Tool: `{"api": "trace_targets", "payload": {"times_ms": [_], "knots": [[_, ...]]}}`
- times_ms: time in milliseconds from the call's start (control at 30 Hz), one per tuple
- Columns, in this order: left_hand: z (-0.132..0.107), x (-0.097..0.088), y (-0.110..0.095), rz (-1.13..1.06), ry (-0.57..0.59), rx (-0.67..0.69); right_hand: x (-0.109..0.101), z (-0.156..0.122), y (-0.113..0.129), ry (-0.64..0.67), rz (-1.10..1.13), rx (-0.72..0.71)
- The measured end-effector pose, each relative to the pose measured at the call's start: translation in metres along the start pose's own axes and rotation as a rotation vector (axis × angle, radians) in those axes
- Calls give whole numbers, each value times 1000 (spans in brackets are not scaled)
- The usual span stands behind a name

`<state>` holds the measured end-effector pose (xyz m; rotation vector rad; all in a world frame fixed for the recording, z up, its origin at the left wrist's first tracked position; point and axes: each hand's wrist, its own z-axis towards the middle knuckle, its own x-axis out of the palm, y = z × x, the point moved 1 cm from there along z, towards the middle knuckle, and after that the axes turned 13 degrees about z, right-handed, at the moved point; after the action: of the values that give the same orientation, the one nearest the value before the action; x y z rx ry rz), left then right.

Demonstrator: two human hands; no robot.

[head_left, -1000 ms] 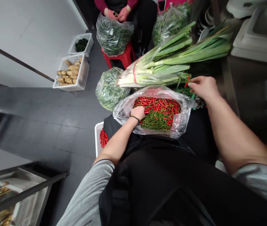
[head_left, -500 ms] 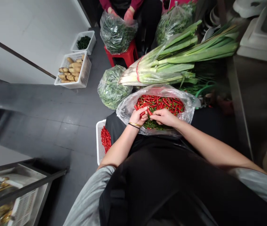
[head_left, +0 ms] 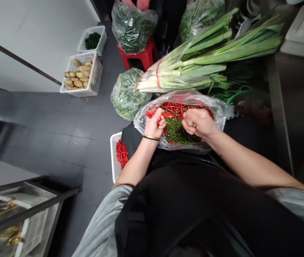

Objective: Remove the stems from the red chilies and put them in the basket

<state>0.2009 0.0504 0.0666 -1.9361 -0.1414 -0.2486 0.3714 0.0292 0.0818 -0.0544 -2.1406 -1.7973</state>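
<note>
A clear plastic bag (head_left: 143,119) of red chillies (head_left: 176,107) and green stems rests on my lap. My left hand (head_left: 154,125) is closed round a small bunch of red chillies at the bag's left rim. Over the middle of the bag, my right hand (head_left: 198,123) is curled into a fist, pinching something too small to make out. A white basket (head_left: 113,157) with red chillies (head_left: 121,153) in it sits on the floor by my left knee.
A bundle of leeks (head_left: 194,67) lies beyond the bag. Bags of greens (head_left: 126,96) stand on the floor and on a red stool (head_left: 140,57). White baskets hold ginger (head_left: 78,76) and dark greens (head_left: 91,41). Another person sits at the top. A metal rack (head_left: 20,210) is at lower left.
My right hand came back from the leeks into the bag and closed into a fist. My left hand lifted a bunch of chillies to the bag's left rim.
</note>
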Motion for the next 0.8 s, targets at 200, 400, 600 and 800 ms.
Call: {"api": "trace_targets", "payload": {"times_ms": [200, 400, 600, 800], "knots": [[5, -19, 2, -34, 46, -61, 4, 36, -36, 177, -962, 197], [9, -26, 12, 263, 42, -28, 32, 64, -73, 216, -1237, 283], [16, -15, 35, 480, -56, 4, 8, 43, -37, 139, -1182, -6], [9, 5, 43, 208, -17, -80, -5, -3, -47, 17, -865, -87]]}}
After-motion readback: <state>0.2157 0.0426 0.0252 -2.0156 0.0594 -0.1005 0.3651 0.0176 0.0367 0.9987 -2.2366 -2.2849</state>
